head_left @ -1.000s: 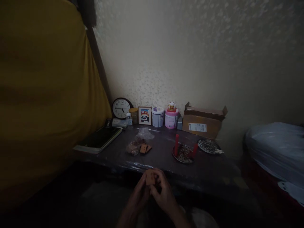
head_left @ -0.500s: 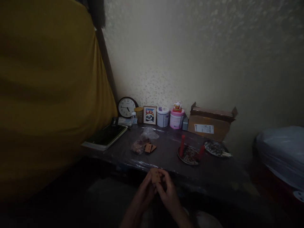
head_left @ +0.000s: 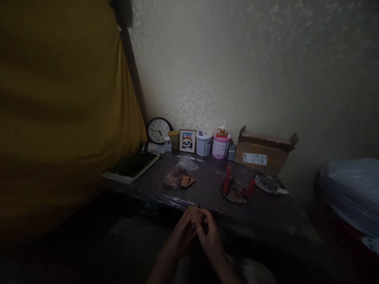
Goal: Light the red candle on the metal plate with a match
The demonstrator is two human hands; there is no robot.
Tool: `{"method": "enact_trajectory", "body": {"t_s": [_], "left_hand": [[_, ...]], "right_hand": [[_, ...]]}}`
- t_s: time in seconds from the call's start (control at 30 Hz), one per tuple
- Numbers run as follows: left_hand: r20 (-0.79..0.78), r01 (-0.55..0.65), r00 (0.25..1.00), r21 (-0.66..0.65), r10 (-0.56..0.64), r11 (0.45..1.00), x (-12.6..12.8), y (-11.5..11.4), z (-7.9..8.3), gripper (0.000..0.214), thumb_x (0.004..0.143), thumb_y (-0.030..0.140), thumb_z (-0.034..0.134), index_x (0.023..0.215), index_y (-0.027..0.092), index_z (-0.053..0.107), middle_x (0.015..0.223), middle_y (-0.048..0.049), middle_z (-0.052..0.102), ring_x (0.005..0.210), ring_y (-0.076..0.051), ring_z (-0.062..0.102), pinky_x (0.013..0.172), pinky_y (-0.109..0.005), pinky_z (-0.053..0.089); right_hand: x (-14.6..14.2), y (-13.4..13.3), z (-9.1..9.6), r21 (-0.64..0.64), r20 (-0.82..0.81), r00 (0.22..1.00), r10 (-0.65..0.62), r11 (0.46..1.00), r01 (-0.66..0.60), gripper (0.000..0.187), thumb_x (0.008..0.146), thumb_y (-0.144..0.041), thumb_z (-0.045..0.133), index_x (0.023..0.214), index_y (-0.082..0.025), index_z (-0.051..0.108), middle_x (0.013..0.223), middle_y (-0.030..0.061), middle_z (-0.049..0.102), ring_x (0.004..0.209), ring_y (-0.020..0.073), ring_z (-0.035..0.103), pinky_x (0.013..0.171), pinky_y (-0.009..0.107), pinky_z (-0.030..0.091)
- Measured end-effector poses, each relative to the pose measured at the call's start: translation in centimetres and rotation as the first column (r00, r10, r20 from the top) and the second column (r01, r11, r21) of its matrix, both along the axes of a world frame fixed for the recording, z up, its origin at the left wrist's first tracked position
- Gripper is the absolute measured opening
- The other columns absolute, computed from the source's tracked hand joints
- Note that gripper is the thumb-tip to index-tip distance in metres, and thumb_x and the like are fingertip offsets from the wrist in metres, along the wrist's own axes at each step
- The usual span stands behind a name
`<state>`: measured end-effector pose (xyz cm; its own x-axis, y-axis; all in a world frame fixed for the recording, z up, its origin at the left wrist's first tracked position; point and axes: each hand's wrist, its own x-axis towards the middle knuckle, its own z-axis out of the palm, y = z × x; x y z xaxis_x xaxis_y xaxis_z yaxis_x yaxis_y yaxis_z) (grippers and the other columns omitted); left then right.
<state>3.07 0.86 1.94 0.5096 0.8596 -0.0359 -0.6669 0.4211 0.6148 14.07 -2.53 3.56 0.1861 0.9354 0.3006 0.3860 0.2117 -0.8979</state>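
1. Two hands meet just in front of the near edge of the dark, plastic-covered tabletop point(head_left: 266, 213). The left hand point(head_left: 182, 232) and the right hand point(head_left: 211, 236) are curled in toward each other, fingers bent, and together they pinch a small flat brown rectangular piece point(head_left: 194, 214) that sticks up between the fingertips.
2. The light is dim, so I cannot tell which fingers press the piece or whether its surface bears marks.
3. More flat brown pieces point(head_left: 187, 181) of like shape lie on the tabletop beyond the hands, touching a crumpled clear plastic bag point(head_left: 180, 169) that holds brownish contents.
4. To the right of them sits a round shiny metal dish point(head_left: 235, 192) with two red candles point(head_left: 226, 178) standing in it, and just beside that a second patterned round plate point(head_left: 268, 183) with pale sticks at its edge.
5. Along the speckled wall stand a round black-rimmed clock point(head_left: 158, 130), a small framed panda picture point(head_left: 187, 141), a white cylindrical tub point(head_left: 204, 143), a pink cylindrical tub point(head_left: 220, 146) with a little figurine on top, and an open brown cardboard box point(head_left: 265, 152).
6. A dark flat book point(head_left: 132, 167) lies at the left end of the tabletop, next to a broad mustard-yellow cloth point(head_left: 59, 118) that fills the left side.
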Motion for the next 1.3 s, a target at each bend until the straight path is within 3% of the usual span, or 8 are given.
{"method": "enact_trajectory", "body": {"t_s": [0.27, 0.5, 0.6, 0.7, 0.87, 1.0, 1.13, 1.3], "left_hand": [[0.011, -0.011, 1.0, -0.005, 0.011, 1.0, 0.0, 0.2, -0.7, 0.029, 0.083, 0.031, 0.052, 0.11, 0.022, 0.057, 0.097, -0.006, 0.068, 0.089, -0.018, 0.062, 0.079, -0.029, 0.042], [0.001, 0.006, 1.0, -0.024, -0.006, 1.0, 0.2, 0.0, 0.1, 0.031, 0.081, 0.034, 0.056, 0.109, 0.02, 0.058, 0.097, -0.0061, 0.067, 0.09, -0.018, 0.062, 0.084, -0.031, 0.04], [0.03, 0.01, 1.0, -0.029, -0.009, 1.0, -0.1, -0.1, 0.0, 0.031, 0.083, 0.034, 0.053, 0.11, 0.02, 0.058, 0.097, -0.0072, 0.068, 0.09, -0.019, 0.063, 0.083, -0.032, 0.042], [0.056, 0.039, 0.998, -0.077, -0.034, 0.996, -0.6, -0.1, -0.3, 0.03, 0.084, 0.033, 0.051, 0.111, 0.02, 0.057, 0.097, -0.0067, 0.069, 0.091, -0.019, 0.063, 0.085, -0.033, 0.042], [0.048, 0.168, 0.985, -0.114, -0.163, 0.979, -0.9, -0.1, -0.3, 0.031, 0.084, 0.034, 0.05, 0.111, 0.018, 0.056, 0.09, -0.0065, 0.069, 0.077, -0.015, 0.065, 0.076, -0.03, 0.045], [0.03, 0.258, 0.966, -0.095, -0.256, 0.962, -0.8, -0.4, -0.1, 0.035, 0.085, 0.035, 0.047, 0.116, 0.019, 0.053, 0.089, -0.0078, 0.068, 0.07, -0.014, 0.064, 0.064, -0.026, 0.045], [0.012, 0.307, 0.952, -0.072, -0.307, 0.949, -0.7, -0.5, -0.1, 0.032, 0.087, 0.034, 0.044, 0.113, 0.019, 0.055, 0.089, -0.008, 0.067, 0.069, -0.013, 0.063, 0.062, -0.025, 0.045], [0.008, 0.339, 0.941, -0.074, -0.34, 0.938, -0.7, -0.3, -0.6, 0.034, 0.087, 0.035, 0.043, 0.115, 0.019, 0.053, 0.088, -0.0085, 0.067, 0.067, -0.013, 0.063, 0.061, -0.025, 0.044]], "right_hand": [[0.2, 0.0, 0.0, 0.0, 0.039, 0.999, 0.006, 1.0, -0.006, 0.034, 0.08, -0.027, 0.049, 0.112, -0.018, 0.051, 0.103, 0.0075, 0.063, 0.091, 0.0199, 0.06, 0.079, 0.031, 0.05], [-0.4, -0.1, 0.2, -0.002, 0.041, 0.996, -0.085, 0.996, 0.085, 0.028, 0.08, -0.026, 0.049, 0.107, -0.02, 0.054, 0.101, 0.0061, 0.064, 0.092, 0.0199, 0.06, 0.081, 0.032, 0.048], [0.5, 0.1, 0.8, -0.062, -0.085, 0.994, 0.063, 0.996, -0.068, 0.037, 0.077, -0.026, 0.055, 0.112, -0.021, 0.051, 0.109, 0.0071, 0.061, 0.089, 0.0181, 0.061, 0.078, 0.032, 0.05], [2.3, 0.4, 1.6, -0.132, -0.313, 0.93, 0.192, 0.961, -0.243, 0.051, 0.072, -0.026, 0.061, 0.12, -0.022, 0.044, 0.121, 0.0082, 0.055, 0.078, 0.0139, 0.061, 0.069, 0.029, 0.052], [4.5, 0.7, 2.1, -0.192, -0.405, 0.911, 0.074, 0.968, -0.163, 0.025, 0.076, -0.036, 0.059, 0.094, -0.019, 0.062, 0.098, 0.0048, 0.064, 0.078, 0.0156, 0.061, 0.068, 0.027, 0.05], [4.3, 0.7, 2.1, -0.201, -0.424, 0.902, 0.081, 0.963, -0.181, 0.023, 0.077, -0.041, 0.06, 0.082, -0.018, 0.065, 0.081, 0.0012, 0.065, 0.074, 0.0157, 0.06, 0.069, 0.027, 0.049], [3.8, 0.4, 2.4, -0.202, -0.418, 0.904, 0.087, 0.962, -0.185, 0.021, 0.075, -0.038, 0.062, 0.073, -0.017, 0.064, 0.069, -0.0017, 0.06, 0.066, 0.0136, 0.057, 0.064, 0.024, 0.046], [4.0, 0.7, 2.0, -0.209, -0.412, 0.911, 0.028, 0.97, -0.125, 0.022, 0.072, -0.038, 0.064, 0.069, -0.017, 0.061, 0.068, -0.0013, 0.059, 0.066, 0.0142, 0.057, 0.063, 0.025, 0.047]]}}
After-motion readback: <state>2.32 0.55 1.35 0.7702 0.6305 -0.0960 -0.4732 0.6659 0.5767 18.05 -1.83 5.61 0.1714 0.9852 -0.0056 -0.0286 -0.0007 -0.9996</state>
